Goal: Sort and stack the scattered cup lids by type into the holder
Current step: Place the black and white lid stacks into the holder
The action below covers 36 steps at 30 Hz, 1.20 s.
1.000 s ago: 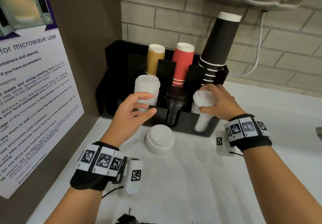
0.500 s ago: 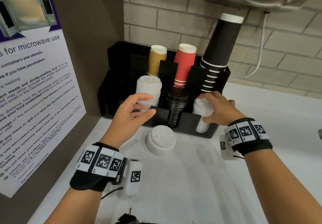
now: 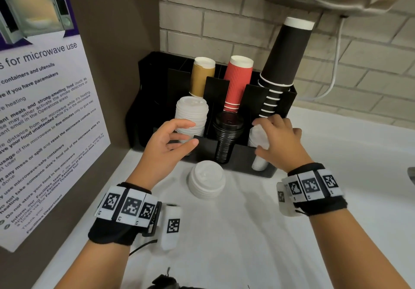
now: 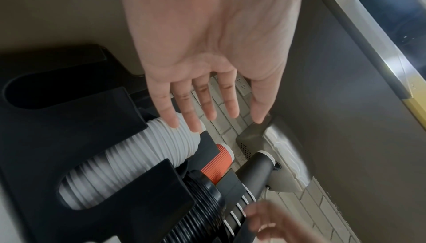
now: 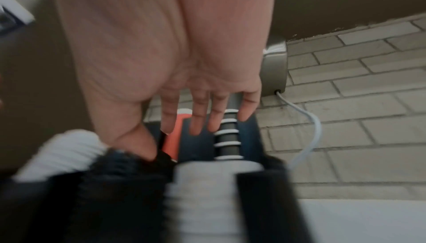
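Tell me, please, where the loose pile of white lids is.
In the head view, the white lid pile sits on the counter, just before the black holder, between both wrists.

White lids [image 3: 206, 179] lie on a white counter [image 3: 258, 232]; the holder [image 3: 241, 154] and middle lid stack [image 3: 226, 136] are black.

I'm seeing bare forearms, black wristbands [image 3: 107, 232] ringed with white black-patterned marker tiles [image 3: 132, 206], and a white tagged camera pod [image 3: 171, 225] on each wrist.
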Available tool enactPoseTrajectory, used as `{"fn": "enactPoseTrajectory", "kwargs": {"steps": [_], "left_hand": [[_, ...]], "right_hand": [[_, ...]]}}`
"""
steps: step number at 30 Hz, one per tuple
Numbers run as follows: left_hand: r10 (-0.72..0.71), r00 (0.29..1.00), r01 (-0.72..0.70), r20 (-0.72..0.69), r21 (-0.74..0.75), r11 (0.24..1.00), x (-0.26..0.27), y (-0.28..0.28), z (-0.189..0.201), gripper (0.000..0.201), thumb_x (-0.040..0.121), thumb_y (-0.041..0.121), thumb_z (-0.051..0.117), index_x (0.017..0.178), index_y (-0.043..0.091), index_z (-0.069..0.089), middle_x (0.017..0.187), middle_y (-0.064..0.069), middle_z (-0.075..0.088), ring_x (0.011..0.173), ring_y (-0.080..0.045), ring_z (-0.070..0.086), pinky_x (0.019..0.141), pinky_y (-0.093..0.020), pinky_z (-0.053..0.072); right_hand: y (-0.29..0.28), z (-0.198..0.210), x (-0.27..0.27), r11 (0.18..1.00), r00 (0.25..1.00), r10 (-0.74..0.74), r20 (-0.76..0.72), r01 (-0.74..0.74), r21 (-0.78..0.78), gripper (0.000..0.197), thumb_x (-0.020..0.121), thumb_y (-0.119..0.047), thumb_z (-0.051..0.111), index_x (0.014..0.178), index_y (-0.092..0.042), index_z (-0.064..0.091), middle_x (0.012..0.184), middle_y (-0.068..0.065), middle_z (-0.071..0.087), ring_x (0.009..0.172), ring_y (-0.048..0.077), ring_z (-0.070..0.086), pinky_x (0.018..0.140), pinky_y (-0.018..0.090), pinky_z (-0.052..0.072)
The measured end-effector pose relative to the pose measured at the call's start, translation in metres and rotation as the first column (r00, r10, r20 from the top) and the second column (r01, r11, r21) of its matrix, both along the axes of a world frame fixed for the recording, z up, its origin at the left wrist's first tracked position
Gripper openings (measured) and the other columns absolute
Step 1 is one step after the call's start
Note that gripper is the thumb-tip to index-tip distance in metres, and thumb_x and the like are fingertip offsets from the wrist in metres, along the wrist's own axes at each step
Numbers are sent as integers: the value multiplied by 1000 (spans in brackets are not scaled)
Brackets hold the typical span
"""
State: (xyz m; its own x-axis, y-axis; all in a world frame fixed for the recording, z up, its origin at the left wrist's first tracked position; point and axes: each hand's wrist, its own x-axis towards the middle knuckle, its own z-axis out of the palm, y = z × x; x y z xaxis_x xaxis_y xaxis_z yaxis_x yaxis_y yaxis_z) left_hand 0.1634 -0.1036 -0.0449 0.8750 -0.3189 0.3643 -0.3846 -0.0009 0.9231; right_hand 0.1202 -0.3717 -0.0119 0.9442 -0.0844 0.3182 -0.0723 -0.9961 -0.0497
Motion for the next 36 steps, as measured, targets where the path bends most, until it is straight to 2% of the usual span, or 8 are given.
{"fn": "enactPoseTrajectory", "kwargs": {"steps": [3, 7, 9, 15, 20, 28, 33, 36], "left_hand": [[11, 1000, -11, -6, -2, 1000, 1, 1, 0, 31, 87, 12, 69, 111, 30, 61, 117, 0, 59, 103, -16, 63, 84, -22, 50], [16, 1000, -16, -17, -2, 1000, -1, 2, 1, 31, 87, 13, 70, 112, 29, 61, 119, 0, 60, 103, -15, 62, 85, -24, 50], [18, 999, -18, -26, -2, 1000, -4, 3, 2, 31, 87, 13, 70, 113, 28, 61, 120, 1, 60, 104, -15, 62, 87, -26, 50], [32, 999, -32, -37, 4, 999, -9, 9, 6, 31, 87, 12, 69, 113, 27, 62, 120, 2, 59, 104, -15, 62, 95, -33, 51], [37, 999, -36, -37, 7, 999, -10, 13, 10, 30, 87, 13, 68, 113, 27, 62, 122, 1, 59, 105, -13, 62, 97, -36, 51], [36, 999, -35, -32, 6, 999, -11, 15, 10, 29, 87, 16, 68, 112, 30, 61, 121, 1, 59, 103, -10, 62, 96, -35, 51], [-31, 997, 32, -74, 6, 999, -15, 9, 11, 43, 78, 27, 77, 116, 34, 58, 123, 8, 58, 104, -6, 62, 99, -36, 51], [-197, 970, 207, -145, 63, 976, -21, 0, 8, 87, 62, 36, 86, 136, 45, 42, 138, 14, 50, 119, -6, 56, 104, -33, 47]], "right_hand": [[34, 3, -5, 918, 958, 274, 83, -287, 274, 39, 74, -16, 72, 111, -15, 59, 105, 6, 54, 96, 25, 52, 84, 42, 46], [75, -21, -3, 912, 809, 372, -454, -228, 341, 46, 79, -37, 72, 114, -21, 48, 115, 3, 39, 103, 25, 46, 93, 42, 44], [87, -36, 0, 942, 794, 311, -522, -188, 276, 52, 77, -42, 73, 114, -22, 42, 118, 2, 31, 104, 29, 41, 94, 43, 42], [104, -56, 5, 956, 860, 240, -450, -129, 262, 67, 69, -41, 79, 114, -17, 36, 118, 5, 25, 101, 32, 41, 87, 47, 45], [105, -58, 10, 950, 843, 260, -471, -134, 283, 73, 63, -39, 82, 113, -19, 33, 119, 5, 24, 100, 30, 39, 84, 47, 48], [93, -41, 5, 923, 881, 279, -381, -137, 360, 68, 59, -38, 82, 103, -26, 32, 108, 0, 26, 94, 28, 40, 81, 43, 47], [74, -7, -5, 742, 956, 288, -52, -189, 643, 58, 63, -26, 82, 101, -24, 39, 104, 1, 40, 90, 14, 44, 72, 12, 37], [75, 7, -21, 455, 953, 294, 77, -210, 865, 56, 67, -31, 78, 109, -31, 42, 107, 5, 47, 91, 23, 56, 71, 29, 52]]}}
